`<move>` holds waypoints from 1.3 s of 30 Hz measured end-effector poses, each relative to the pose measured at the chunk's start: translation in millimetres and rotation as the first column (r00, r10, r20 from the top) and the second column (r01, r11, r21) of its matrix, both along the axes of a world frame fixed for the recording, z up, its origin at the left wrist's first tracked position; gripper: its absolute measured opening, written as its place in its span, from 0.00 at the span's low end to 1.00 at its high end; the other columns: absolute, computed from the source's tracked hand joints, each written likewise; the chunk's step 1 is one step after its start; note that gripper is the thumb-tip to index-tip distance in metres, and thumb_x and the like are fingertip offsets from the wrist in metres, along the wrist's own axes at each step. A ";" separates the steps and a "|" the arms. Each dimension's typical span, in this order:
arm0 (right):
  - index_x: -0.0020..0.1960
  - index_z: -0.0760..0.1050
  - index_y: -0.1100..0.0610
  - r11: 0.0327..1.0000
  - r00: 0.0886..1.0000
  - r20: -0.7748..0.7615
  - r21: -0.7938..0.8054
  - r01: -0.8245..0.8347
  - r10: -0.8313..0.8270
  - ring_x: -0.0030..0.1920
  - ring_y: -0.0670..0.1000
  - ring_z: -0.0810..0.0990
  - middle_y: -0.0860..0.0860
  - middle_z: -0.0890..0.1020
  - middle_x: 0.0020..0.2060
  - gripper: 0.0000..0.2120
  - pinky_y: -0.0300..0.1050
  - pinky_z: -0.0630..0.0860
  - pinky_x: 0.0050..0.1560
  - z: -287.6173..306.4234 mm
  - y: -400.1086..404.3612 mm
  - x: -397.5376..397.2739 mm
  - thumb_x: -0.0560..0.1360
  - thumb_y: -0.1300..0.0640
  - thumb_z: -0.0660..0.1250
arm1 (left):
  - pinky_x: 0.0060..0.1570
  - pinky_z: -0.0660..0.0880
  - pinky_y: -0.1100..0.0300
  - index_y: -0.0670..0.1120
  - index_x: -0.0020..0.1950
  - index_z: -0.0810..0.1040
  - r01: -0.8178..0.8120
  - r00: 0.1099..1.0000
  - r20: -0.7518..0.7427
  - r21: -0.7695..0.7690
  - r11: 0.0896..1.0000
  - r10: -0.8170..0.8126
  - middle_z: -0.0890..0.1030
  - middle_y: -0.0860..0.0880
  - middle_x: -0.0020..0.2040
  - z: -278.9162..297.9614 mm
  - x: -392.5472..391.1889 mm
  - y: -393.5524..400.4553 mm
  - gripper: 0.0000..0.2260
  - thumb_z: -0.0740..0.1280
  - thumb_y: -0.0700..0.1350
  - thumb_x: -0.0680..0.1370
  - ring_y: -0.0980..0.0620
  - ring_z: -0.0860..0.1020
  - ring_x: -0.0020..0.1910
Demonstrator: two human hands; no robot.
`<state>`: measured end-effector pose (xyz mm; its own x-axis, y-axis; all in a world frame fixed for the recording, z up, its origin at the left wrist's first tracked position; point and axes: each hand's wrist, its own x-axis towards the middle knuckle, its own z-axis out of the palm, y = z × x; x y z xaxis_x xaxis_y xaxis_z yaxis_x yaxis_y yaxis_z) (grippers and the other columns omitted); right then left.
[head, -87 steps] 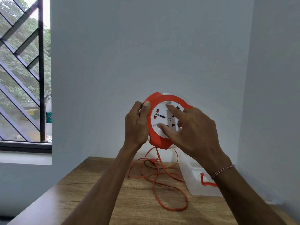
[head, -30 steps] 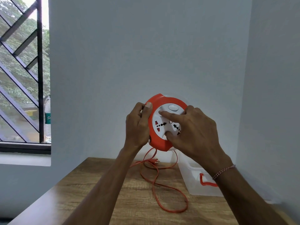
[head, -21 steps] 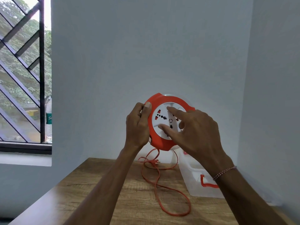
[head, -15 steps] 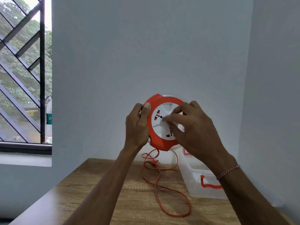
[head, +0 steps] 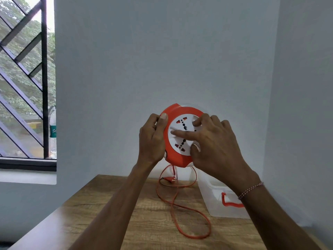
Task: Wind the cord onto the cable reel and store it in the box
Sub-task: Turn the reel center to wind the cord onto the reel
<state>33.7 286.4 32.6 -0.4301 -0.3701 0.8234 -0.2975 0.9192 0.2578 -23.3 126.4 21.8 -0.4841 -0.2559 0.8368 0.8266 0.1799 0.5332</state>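
Observation:
I hold a round orange cable reel [head: 175, 156] with a white socket face upright above the table. My left hand [head: 152, 139] grips its left rim, thumb on the front edge. My right hand [head: 214, 147] lies over the white face, forefinger and thumb pressed on it, the other fingers at its upper right. An orange cord [head: 182, 215] hangs from the reel's underside and lies in a loose loop on the wooden table [head: 111, 213], its plug [head: 169, 179] near the wall. A clear plastic box [head: 216, 201] with an orange handle stands at the right, partly hidden by my right forearm.
White walls close off the table at the back and right. A barred window [head: 23, 83] is at the left, with a plastic bottle [head: 52, 134] on its sill.
The white socket face has turned under my right fingers, which shifted their hold on it. The cord loops on the table have shrunk toward the reel. My left hand kept its grip.

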 end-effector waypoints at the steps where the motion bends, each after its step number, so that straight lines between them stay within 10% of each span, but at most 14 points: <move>1: 0.66 0.73 0.39 1.000 1.000 -0.012 -0.025 -0.004 0.004 0.53 0.58 0.76 0.57 0.79 0.56 0.29 0.55 0.73 0.51 -0.3 -0.3 -1.0 0.66 0.46 0.75 | 0.37 0.81 0.62 0.51 0.50 0.76 0.001 1.000 0.000 0.006 1.000 -0.001 0.83 0.53 0.43 0.6 0.7 -0.2 0.09 0.59 0.52 0.82 0.52 0.84 0.39; 9: 0.67 0.74 0.47 0.971 0.999 0.012 -0.236 -0.042 0.046 0.46 0.54 0.83 0.51 0.86 0.48 0.34 0.55 0.78 0.54 3.9 -7.7 1.5 0.70 0.28 0.54 | 0.37 0.81 0.64 0.52 0.49 0.76 -0.008 1.000 0.005 0.017 1.000 0.008 0.83 0.54 0.43 2.4 2.3 0.4 0.08 0.59 0.52 0.82 0.54 0.83 0.40; 15: 0.53 0.83 0.54 0.964 0.974 -0.108 -0.155 -0.217 0.202 0.49 0.56 0.78 0.56 0.83 0.51 0.13 0.51 0.80 0.47 8.2 -3.2 3.5 0.69 0.54 0.75 | 0.34 0.79 0.67 0.55 0.47 0.75 0.011 1.000 -0.001 0.028 1.000 -0.011 0.82 0.56 0.41 2.6 3.7 0.1 0.08 0.59 0.51 0.82 0.55 0.83 0.38; 18: 0.51 0.84 0.49 0.987 0.987 0.033 -0.020 -0.157 0.157 0.59 0.59 0.75 0.56 0.79 0.62 0.18 0.57 0.78 0.53 12.2 -1.3 7.8 0.62 0.59 0.80 | 0.35 0.80 0.66 0.54 0.47 0.75 -0.001 1.000 -0.006 0.022 1.000 0.001 0.82 0.55 0.40 2.6 3.1 0.3 0.08 0.58 0.51 0.82 0.54 0.83 0.39; 24: 0.63 0.77 0.41 0.994 0.991 0.135 0.113 0.007 -0.022 0.65 0.60 0.68 0.54 0.72 0.68 0.29 0.58 0.72 0.60 8.9 -6.4 13.3 0.63 0.52 0.79 | 0.35 0.78 0.68 0.51 0.49 0.76 -0.013 1.000 -0.001 0.006 1.000 0.013 0.82 0.55 0.42 1.2 0.1 0.5 0.08 0.59 0.51 0.82 0.56 0.83 0.40; 39: 0.67 0.73 0.44 0.968 0.999 -0.005 -0.247 -0.047 0.048 0.46 0.54 0.84 0.50 0.85 0.51 0.34 0.50 0.80 0.48 0.8 -3.4 -1.7 0.67 0.26 0.61 | 0.38 0.82 0.54 0.49 0.48 0.76 -0.027 1.000 0.013 -0.025 0.999 0.028 0.82 0.50 0.41 -0.5 -2.2 1.3 0.11 0.58 0.53 0.82 0.49 0.82 0.38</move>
